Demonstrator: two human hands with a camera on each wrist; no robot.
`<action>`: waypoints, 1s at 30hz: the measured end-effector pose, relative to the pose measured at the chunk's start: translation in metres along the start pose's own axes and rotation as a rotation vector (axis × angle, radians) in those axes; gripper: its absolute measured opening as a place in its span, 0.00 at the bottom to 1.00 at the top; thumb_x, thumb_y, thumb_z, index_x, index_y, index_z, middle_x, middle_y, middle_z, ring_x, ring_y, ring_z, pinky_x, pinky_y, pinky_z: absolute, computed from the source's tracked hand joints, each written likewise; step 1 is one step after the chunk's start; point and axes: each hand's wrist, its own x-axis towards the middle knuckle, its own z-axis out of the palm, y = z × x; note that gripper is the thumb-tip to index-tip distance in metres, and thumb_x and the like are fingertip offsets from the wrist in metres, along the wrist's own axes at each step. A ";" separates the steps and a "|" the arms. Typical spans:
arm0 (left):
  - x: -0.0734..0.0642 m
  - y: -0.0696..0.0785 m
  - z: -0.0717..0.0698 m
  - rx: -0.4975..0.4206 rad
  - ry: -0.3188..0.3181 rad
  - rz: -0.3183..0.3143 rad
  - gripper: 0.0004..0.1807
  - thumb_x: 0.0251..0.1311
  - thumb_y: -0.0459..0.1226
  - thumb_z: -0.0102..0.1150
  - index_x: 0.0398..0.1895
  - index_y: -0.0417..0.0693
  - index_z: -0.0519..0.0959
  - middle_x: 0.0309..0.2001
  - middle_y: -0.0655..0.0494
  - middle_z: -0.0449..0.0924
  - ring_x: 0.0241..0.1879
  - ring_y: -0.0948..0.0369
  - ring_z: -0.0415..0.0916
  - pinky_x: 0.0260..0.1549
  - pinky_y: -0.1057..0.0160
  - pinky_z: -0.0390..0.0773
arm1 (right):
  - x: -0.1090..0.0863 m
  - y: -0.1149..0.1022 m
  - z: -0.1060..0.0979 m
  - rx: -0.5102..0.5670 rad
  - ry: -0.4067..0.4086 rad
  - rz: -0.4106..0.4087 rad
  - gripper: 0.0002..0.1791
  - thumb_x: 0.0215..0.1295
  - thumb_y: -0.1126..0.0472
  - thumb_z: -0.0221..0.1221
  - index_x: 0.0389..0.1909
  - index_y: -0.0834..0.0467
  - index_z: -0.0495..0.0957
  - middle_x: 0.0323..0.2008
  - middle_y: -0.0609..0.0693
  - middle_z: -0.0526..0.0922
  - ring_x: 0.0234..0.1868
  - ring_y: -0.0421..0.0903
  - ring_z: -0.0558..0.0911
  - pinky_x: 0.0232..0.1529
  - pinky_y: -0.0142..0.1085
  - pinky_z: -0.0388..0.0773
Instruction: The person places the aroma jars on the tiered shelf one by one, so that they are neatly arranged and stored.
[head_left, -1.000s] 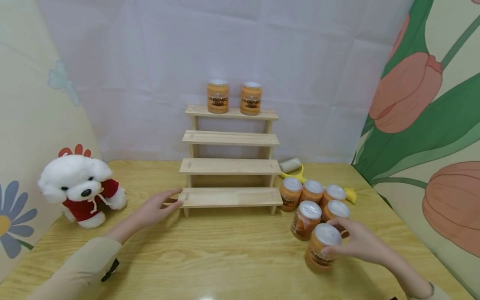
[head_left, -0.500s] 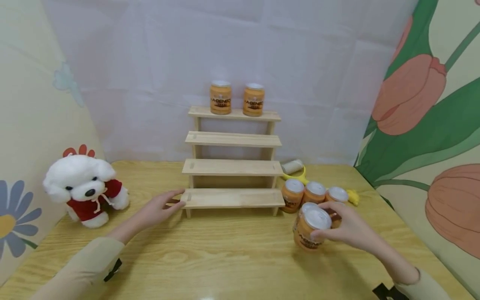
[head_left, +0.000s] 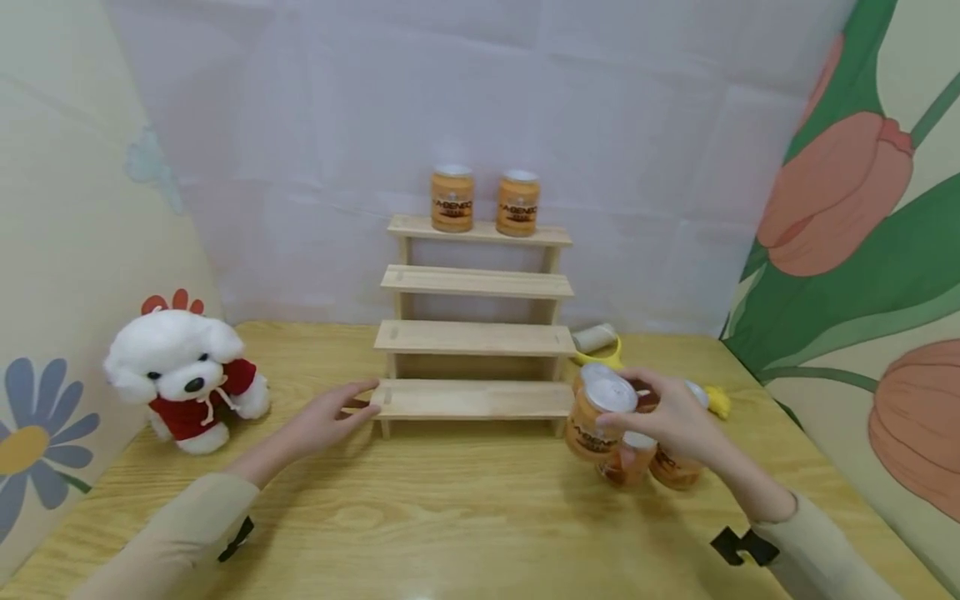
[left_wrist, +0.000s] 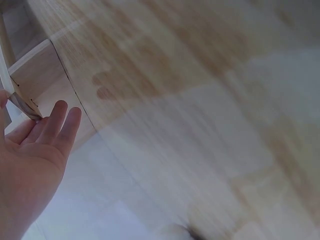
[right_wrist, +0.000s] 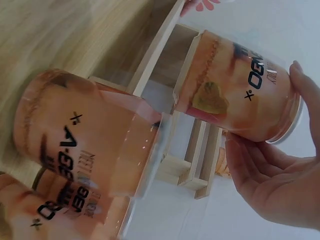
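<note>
A four-step wooden display stand (head_left: 465,337) is in the middle of the table. At the left end of its lowest step, my left hand (head_left: 330,423) pinches the board's edge between thumb and fingers; the left wrist view shows that board end (left_wrist: 24,106) against the fingertips. My right hand (head_left: 667,417) grips an orange, clear-walled can (head_left: 592,425) with a silver lid, lifted beside the step's right end. In the right wrist view the held can (right_wrist: 235,87) is above other cans (right_wrist: 85,135). Two matching cans, left (head_left: 452,200) and right (head_left: 517,204), stand on the top step.
Several more cans (head_left: 678,468) stand on the table under and behind my right hand, partly hidden. Behind them lie a grey cylinder (head_left: 595,337) and yellow things (head_left: 717,402). A white plush dog (head_left: 183,375) in red sits at the left.
My right hand has raised the can off the table and carried it left and away from me, toward the stand. My left hand stays at the lowest step while the view shifts slightly.
</note>
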 end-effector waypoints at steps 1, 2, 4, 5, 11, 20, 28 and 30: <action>0.000 0.000 0.000 0.000 -0.002 -0.001 0.33 0.69 0.48 0.47 0.68 0.35 0.60 0.66 0.34 0.62 0.57 0.41 0.71 0.50 0.46 0.77 | 0.003 -0.001 0.001 0.009 0.005 0.008 0.33 0.52 0.51 0.69 0.58 0.58 0.72 0.45 0.55 0.80 0.41 0.45 0.80 0.36 0.35 0.80; 0.000 0.000 0.001 -0.003 -0.003 -0.003 0.33 0.69 0.48 0.47 0.68 0.35 0.60 0.66 0.34 0.62 0.57 0.41 0.71 0.50 0.46 0.77 | 0.006 -0.003 0.001 0.014 0.009 0.013 0.33 0.53 0.51 0.69 0.58 0.58 0.72 0.47 0.55 0.80 0.42 0.45 0.80 0.38 0.35 0.80; 0.000 0.000 0.001 -0.005 -0.006 -0.007 0.33 0.69 0.48 0.47 0.68 0.35 0.59 0.66 0.34 0.62 0.57 0.41 0.71 0.50 0.46 0.77 | 0.012 -0.005 0.002 0.022 0.015 0.020 0.33 0.52 0.50 0.69 0.58 0.58 0.72 0.48 0.55 0.80 0.43 0.46 0.80 0.40 0.36 0.80; 0.000 0.001 0.001 -0.008 -0.007 -0.008 0.33 0.69 0.48 0.47 0.68 0.35 0.59 0.66 0.34 0.61 0.57 0.41 0.71 0.50 0.46 0.77 | 0.015 -0.006 0.002 0.023 0.017 0.019 0.33 0.52 0.50 0.69 0.58 0.58 0.72 0.48 0.56 0.80 0.43 0.47 0.80 0.39 0.36 0.80; 0.000 0.002 0.000 -0.009 -0.013 -0.017 0.33 0.69 0.49 0.47 0.69 0.35 0.59 0.66 0.34 0.60 0.58 0.41 0.70 0.51 0.46 0.76 | 0.037 -0.014 0.004 0.057 0.014 -0.030 0.32 0.52 0.51 0.69 0.58 0.56 0.72 0.49 0.55 0.79 0.43 0.49 0.81 0.38 0.36 0.81; 0.000 0.000 -0.001 -0.009 -0.013 -0.004 0.33 0.69 0.48 0.47 0.68 0.35 0.59 0.66 0.34 0.61 0.57 0.41 0.70 0.50 0.46 0.77 | 0.066 -0.028 0.008 0.119 0.003 -0.072 0.32 0.52 0.49 0.69 0.58 0.51 0.72 0.49 0.51 0.79 0.46 0.49 0.80 0.43 0.39 0.80; 0.001 -0.002 0.000 -0.004 -0.017 0.003 0.33 0.69 0.48 0.47 0.69 0.36 0.59 0.66 0.34 0.61 0.57 0.41 0.71 0.50 0.46 0.77 | 0.088 -0.045 0.014 0.172 -0.012 -0.077 0.32 0.51 0.46 0.68 0.58 0.49 0.73 0.49 0.50 0.80 0.46 0.50 0.81 0.44 0.40 0.81; 0.002 -0.002 0.001 -0.006 -0.017 0.012 0.32 0.69 0.48 0.47 0.68 0.35 0.60 0.66 0.34 0.61 0.57 0.41 0.71 0.51 0.46 0.77 | 0.095 -0.050 0.015 0.174 -0.015 -0.085 0.32 0.52 0.46 0.68 0.58 0.50 0.73 0.49 0.50 0.80 0.47 0.50 0.81 0.45 0.40 0.81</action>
